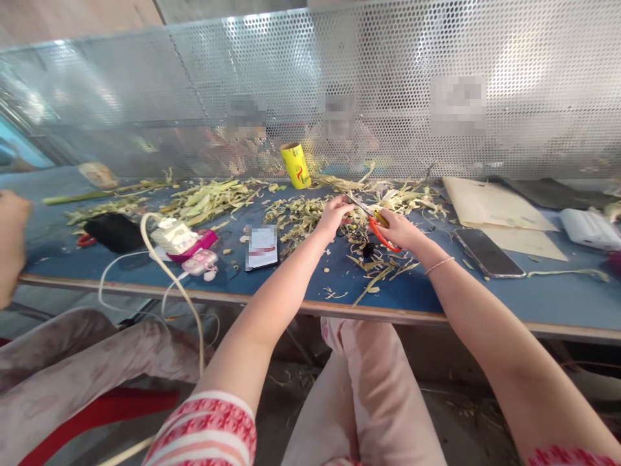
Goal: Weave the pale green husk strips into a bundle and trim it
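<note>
My right hand [402,230] is closed around a pair of scissors [381,235] with red-orange and yellow handles. Their metal blades point up and left, toward my left hand [332,217]. That hand is bent at the fingertips beside the blade tips; whatever it pinches is too small to name. Under and behind both hands lies a loose heap of dried, pale yellow-green plant strips [303,212]. A small black thing [369,249] sits just below the scissors, among stray stems.
Left of my arms are a phone with a lit screen [262,247], a white power strip [174,235] with trailing cables and a black pouch [116,232]. A yellow tube [295,166] stands behind. To the right lie a dark phone [490,252] and brown paper [495,204]. Another person's hand [12,239] is far left.
</note>
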`<action>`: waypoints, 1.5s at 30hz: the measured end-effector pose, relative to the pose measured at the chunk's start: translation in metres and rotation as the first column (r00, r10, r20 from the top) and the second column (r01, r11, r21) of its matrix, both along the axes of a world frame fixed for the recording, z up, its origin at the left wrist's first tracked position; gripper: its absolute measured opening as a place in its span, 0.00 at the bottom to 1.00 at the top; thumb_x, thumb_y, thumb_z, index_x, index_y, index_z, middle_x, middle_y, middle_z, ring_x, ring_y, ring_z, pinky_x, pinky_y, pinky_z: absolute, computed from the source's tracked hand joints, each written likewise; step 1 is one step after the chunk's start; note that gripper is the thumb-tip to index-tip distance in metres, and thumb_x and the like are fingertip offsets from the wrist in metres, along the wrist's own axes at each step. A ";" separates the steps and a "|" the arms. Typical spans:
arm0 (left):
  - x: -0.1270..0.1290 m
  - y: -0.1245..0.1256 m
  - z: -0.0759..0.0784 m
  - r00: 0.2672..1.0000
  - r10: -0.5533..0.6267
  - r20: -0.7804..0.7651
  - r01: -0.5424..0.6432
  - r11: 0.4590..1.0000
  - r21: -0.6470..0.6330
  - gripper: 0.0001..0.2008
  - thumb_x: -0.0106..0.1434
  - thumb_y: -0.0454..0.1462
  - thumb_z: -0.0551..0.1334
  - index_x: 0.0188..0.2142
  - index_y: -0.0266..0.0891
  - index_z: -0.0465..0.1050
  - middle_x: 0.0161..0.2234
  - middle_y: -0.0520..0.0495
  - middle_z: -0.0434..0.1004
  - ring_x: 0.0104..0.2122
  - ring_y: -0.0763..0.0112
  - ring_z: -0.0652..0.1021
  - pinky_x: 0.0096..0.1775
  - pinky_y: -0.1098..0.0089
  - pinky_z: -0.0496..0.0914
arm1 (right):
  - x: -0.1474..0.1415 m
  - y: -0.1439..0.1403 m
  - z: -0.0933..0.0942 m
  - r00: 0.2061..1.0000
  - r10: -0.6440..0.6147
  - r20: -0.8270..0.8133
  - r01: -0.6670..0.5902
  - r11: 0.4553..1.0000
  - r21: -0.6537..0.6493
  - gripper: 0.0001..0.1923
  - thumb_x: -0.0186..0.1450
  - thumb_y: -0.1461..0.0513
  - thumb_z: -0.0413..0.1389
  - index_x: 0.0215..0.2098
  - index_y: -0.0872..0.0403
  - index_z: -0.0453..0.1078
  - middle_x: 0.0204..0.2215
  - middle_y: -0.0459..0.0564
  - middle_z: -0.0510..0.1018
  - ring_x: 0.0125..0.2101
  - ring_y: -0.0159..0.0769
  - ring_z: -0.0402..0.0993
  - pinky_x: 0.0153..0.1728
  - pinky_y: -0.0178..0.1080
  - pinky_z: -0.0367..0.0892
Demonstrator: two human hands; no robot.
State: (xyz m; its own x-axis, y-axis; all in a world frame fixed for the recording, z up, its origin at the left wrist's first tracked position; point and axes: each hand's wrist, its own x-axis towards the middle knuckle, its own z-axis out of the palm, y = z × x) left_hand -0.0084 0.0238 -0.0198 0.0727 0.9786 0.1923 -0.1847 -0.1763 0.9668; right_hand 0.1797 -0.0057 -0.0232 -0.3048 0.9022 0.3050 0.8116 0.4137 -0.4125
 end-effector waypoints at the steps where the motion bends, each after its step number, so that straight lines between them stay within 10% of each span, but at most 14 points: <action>1: 0.000 0.000 0.000 1.000 -0.002 0.007 0.002 1.000 -0.004 0.06 0.50 0.34 0.63 0.30 0.38 0.67 0.23 0.55 0.63 0.25 0.80 0.69 0.25 0.80 0.68 | 0.000 0.000 0.001 1.000 0.005 0.001 -0.005 1.000 0.007 0.20 0.61 0.44 0.51 0.30 0.52 0.59 0.23 0.45 0.69 0.25 0.32 0.62 0.27 0.35 0.54; 26: 0.002 -0.003 0.000 0.976 -0.191 0.104 0.201 0.974 -0.100 0.13 0.62 0.43 0.60 0.27 0.36 0.69 0.19 0.55 0.62 0.17 0.83 0.63 0.22 0.77 0.59 | 0.006 0.005 0.000 0.979 -0.204 -0.030 0.205 0.975 0.089 0.19 0.60 0.45 0.49 0.28 0.52 0.61 0.22 0.46 0.69 0.24 0.33 0.62 0.26 0.35 0.54; 37: -0.002 0.017 -0.013 0.954 0.032 -0.298 -0.021 0.999 0.039 0.31 0.63 0.58 0.47 0.23 0.38 0.73 0.28 0.46 0.75 0.31 0.72 0.73 0.33 0.74 0.65 | 0.010 0.012 -0.005 0.958 -0.270 0.092 0.265 0.962 0.066 0.21 0.56 0.52 0.55 0.44 0.56 0.68 0.35 0.56 0.77 0.36 0.44 0.72 0.35 0.39 0.64; 45: -0.020 0.021 -0.006 0.813 0.390 -0.431 -0.295 0.916 0.273 0.17 0.65 0.45 0.52 0.26 0.39 0.70 0.28 0.47 0.74 0.33 0.68 0.73 0.41 0.68 0.66 | 0.014 0.011 0.002 0.926 -0.378 0.012 0.377 0.925 0.045 0.21 0.57 0.52 0.55 0.44 0.56 0.67 0.38 0.58 0.77 0.39 0.46 0.72 0.36 0.40 0.63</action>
